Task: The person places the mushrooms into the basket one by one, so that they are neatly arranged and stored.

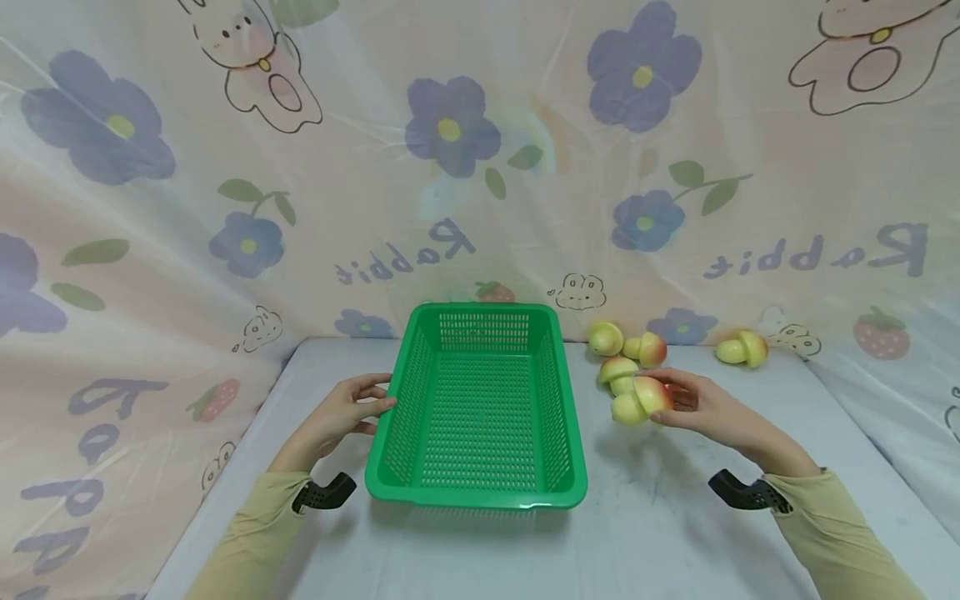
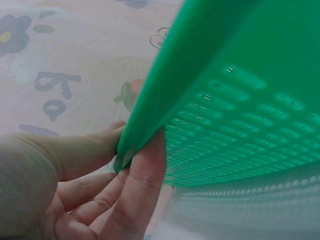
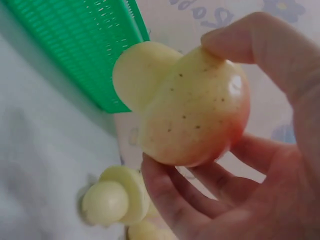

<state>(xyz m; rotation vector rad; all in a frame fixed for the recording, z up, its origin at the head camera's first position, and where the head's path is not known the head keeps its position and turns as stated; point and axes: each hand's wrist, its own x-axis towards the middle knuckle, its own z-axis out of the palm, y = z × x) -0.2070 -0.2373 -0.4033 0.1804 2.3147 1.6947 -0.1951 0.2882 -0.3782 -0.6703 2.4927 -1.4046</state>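
Note:
A green plastic basket [image 1: 476, 502] with perforated walls stands in the middle of the head view, with nothing inside. My left hand [image 1: 347, 414] pinches its left rim; in the left wrist view, thumb and fingers lie on either side of the basket's edge [image 2: 160, 80]. To the right of the basket, my right hand [image 1: 701, 408] grips a toy mushroom [image 3: 195, 110] with a speckled yellow-red cap and pale yellow stem. It is held by the cap, stem toward the basket. Close behind it lies another mushroom [image 1: 617, 372], partly covered by the held one.
More toy mushrooms lie toward the back: one [image 1: 604, 339] beside the basket, one [image 1: 651, 348] close to it, and one [image 1: 744, 348] farther right. The white table [image 1: 480, 558] ends at a patterned cloth [image 1: 540, 208] hanging behind and at the sides.

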